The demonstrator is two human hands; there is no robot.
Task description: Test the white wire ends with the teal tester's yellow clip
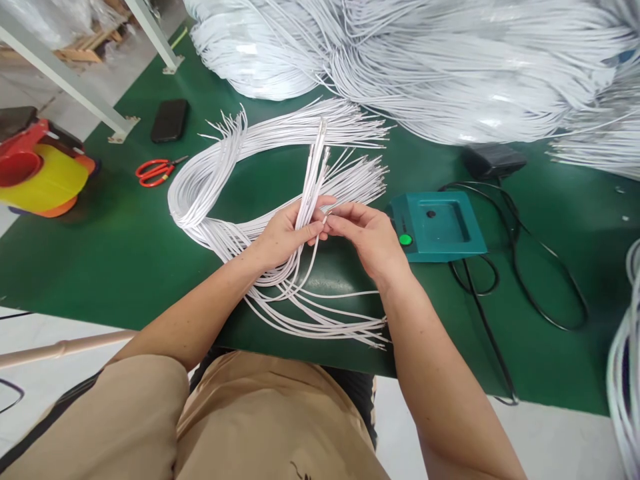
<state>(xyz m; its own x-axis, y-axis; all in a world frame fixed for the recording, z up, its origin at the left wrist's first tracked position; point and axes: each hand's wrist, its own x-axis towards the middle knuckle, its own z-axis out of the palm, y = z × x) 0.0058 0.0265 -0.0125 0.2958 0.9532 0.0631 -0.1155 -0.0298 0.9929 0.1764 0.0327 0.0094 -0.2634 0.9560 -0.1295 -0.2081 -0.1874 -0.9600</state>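
Our left fingers grip a white wire bundle; our right fingers pinch one wire end above the tabletop.

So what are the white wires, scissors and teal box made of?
Wires: probably plastic-coated metal; smooth, satiny white lengths with darker tips.
Scissors: orange-red handles, likely plastic or plastic-coated; grey blades, probably metal.
Box: evenly colored with a soft sheen, so perhaps molded plastic, though painted metal is possible.
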